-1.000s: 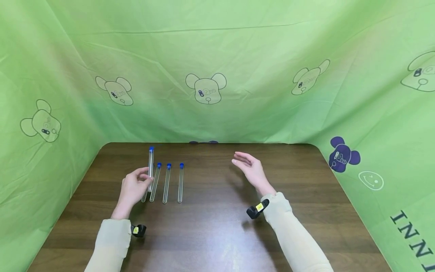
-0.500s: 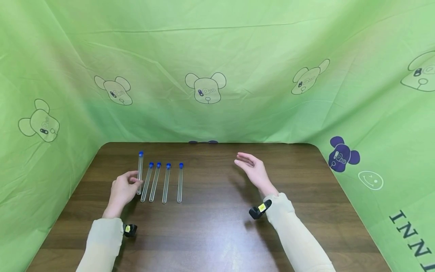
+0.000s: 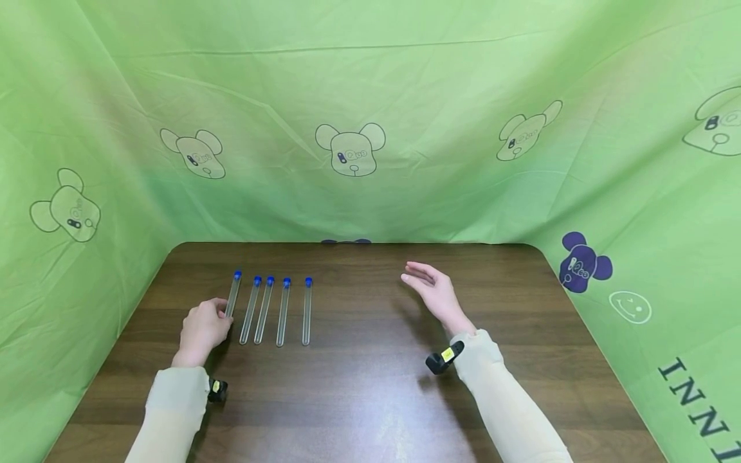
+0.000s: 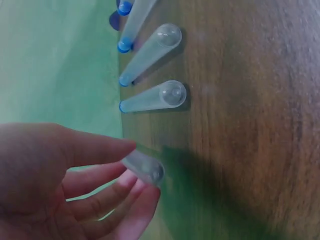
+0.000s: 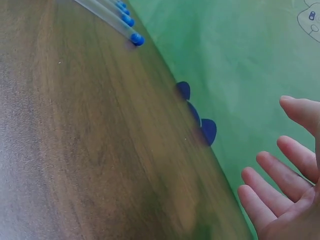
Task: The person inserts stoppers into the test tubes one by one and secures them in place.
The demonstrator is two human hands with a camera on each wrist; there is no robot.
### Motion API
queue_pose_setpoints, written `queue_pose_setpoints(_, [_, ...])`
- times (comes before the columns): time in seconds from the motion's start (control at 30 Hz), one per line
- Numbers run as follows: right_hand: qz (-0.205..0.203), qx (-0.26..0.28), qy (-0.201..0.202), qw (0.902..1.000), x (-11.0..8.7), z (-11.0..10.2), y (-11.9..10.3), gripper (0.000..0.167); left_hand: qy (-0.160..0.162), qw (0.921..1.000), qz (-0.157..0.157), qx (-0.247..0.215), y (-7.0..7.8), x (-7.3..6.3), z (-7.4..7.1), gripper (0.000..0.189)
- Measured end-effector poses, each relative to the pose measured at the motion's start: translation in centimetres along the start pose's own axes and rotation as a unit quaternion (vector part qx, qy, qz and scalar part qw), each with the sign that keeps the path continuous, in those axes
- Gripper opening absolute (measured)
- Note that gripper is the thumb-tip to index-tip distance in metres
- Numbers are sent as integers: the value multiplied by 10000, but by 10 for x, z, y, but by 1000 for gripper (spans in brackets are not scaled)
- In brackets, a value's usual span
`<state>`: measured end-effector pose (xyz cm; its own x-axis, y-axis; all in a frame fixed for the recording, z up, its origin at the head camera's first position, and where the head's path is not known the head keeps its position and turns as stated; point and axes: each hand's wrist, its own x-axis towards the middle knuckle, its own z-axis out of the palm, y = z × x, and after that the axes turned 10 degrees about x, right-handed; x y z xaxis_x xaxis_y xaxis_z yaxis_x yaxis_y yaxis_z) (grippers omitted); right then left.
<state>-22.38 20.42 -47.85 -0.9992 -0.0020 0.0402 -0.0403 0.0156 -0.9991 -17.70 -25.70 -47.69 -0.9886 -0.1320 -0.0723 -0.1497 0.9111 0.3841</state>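
Note:
My left hand (image 3: 204,329) pinches a clear test tube (image 3: 233,294) with a blue cap near its rounded lower end. The cap points away toward the far table edge. In the left wrist view the thumb and fingertips grip this tube (image 4: 145,167), and the palm faces it. To its right, several more blue-capped test tubes (image 3: 282,315) lie side by side on the table, roughly parallel and spaced apart. My right hand (image 3: 435,294) hovers over the table's right half with its fingers loosely extended, holding nothing.
The brown wooden table (image 3: 370,386) has its far edge against a green cloth backdrop (image 3: 440,193) printed with bear heads. The cloth also rises at the left and right sides. A small black wrist camera (image 3: 444,357) sits on the right sleeve.
My left hand has carried its test tube leftward and lowered it toward the table, left of the other tubes. My right hand has shifted slightly right.

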Motion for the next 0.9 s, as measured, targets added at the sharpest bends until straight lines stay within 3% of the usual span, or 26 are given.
queue_pose_setpoints(0.43, [8,-82,-33,10000,-1,-1,2,48,-156,9993,-224,267,-2,0,3,41])
queue_pose_setpoints(0.6, [16,-115,-41,9999,0,-2,3,49,-200,9976,-409,514,3,1,3,51])
queue_pose_setpoints(0.73, [-4,-174,28,9998,2,-4,0,47,-42,9977,-436,521,12,5,-1,64])
queue_pose_setpoints(0.9, [-155,-275,164,9994,7,-8,-9,47,369,9986,-126,346,33,13,-9,69])
